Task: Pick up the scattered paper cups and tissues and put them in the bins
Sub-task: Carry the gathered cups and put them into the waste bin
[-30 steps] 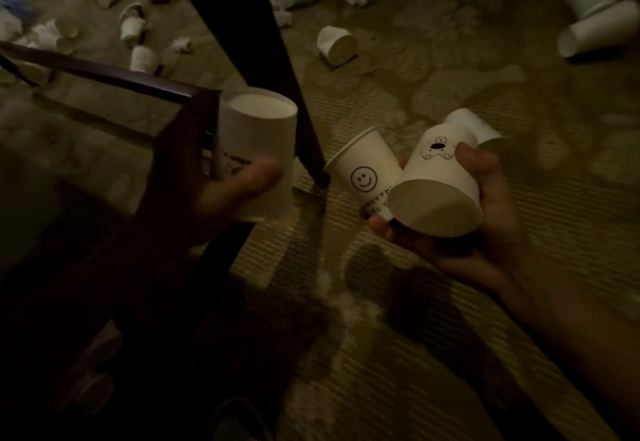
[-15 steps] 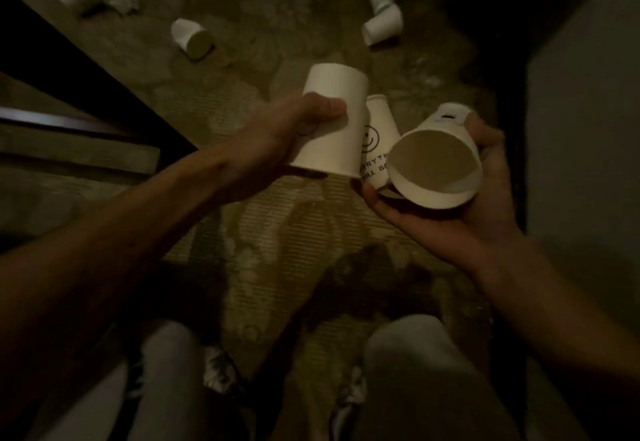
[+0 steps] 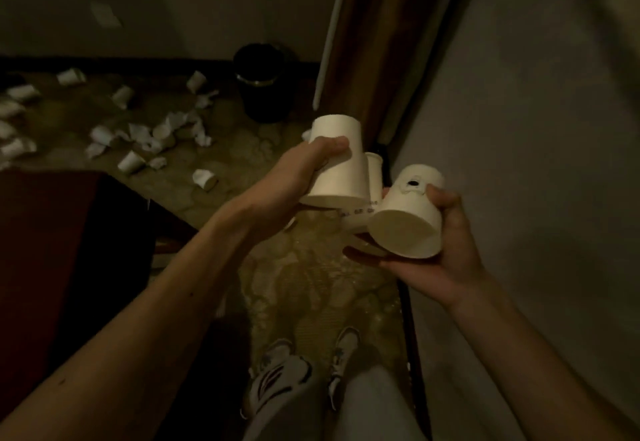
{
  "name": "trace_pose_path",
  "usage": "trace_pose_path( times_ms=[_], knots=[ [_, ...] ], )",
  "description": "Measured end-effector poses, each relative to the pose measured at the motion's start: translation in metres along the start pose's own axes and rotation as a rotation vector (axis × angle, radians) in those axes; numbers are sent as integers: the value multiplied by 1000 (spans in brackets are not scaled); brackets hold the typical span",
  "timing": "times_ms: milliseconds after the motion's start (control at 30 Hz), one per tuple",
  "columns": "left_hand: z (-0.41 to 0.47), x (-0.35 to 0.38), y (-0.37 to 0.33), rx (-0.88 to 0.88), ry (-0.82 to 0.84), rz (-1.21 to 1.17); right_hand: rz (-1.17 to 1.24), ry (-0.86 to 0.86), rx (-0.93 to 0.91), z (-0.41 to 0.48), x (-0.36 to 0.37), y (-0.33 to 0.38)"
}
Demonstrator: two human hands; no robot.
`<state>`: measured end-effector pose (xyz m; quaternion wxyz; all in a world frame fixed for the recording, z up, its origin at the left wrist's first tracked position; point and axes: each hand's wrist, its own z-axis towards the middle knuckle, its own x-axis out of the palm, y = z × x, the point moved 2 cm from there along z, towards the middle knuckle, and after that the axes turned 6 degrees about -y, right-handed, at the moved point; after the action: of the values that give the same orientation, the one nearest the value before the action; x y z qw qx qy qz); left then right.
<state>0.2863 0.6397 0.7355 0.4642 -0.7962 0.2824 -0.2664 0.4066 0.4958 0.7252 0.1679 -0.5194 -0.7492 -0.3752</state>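
**Three cups in hand, most of the floor left to clear**

My left grip [image 3: 301, 174] is curled round a plain white paper cup [image 3: 341, 170]. The cup is turned base up, and my thumb lies across its wall near the top.

My right grip [image 3: 446, 250] is closed on a white paper cup with a small dark print [image 3: 405, 226]. That cup is tilted so its open mouth faces me, with my thumb on its upper side and my fingers cradling it from below.

A third white paper cup with printed lettering [image 3: 374, 177] sits wedged between the other two, touching both. It seems to rest in my right grip as well, though I cannot see which fingers bear it.

The round black bin [image 3: 261, 87] stands far ahead at the foot of the brown curtain [image 3: 367, 42], well apart from my hands. Its inside is too dark for me to tell what it already holds.

So I judge this as the carrying step. Three cups are gathered, and none of them is in the bin yet.

A lot remains. To the far left, the patterned carpet [image 3: 311, 284] is strewn with loose white paper cups [image 3: 131, 160] lying on their sides. Crumpled white tissues [image 3: 145, 134] lie among them, some just beside the bin and more trailing off toward the left edge. One more fallen cup [image 3: 205, 179] lies nearer to me.

After these three cups are dropped in, nearly the whole litter is left to collect, tissues included.
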Motion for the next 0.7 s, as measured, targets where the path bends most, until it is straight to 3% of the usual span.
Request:
trace_pose_path(
  times_ms=[200,300,500,700],
  knots=[
    [-82,18,-128,75,157,-57,100,109,-195,-122,75,23],
    [-118,46,-162,104,326,23,169,80,-328,-177,88,21],
    [-169,138,-184,120,712,279,252,-109,-638,-291,64,-5],
    [-239,225,-152,-14,1017,346,369,-249,-956,-394,18,-79]
  ],
)
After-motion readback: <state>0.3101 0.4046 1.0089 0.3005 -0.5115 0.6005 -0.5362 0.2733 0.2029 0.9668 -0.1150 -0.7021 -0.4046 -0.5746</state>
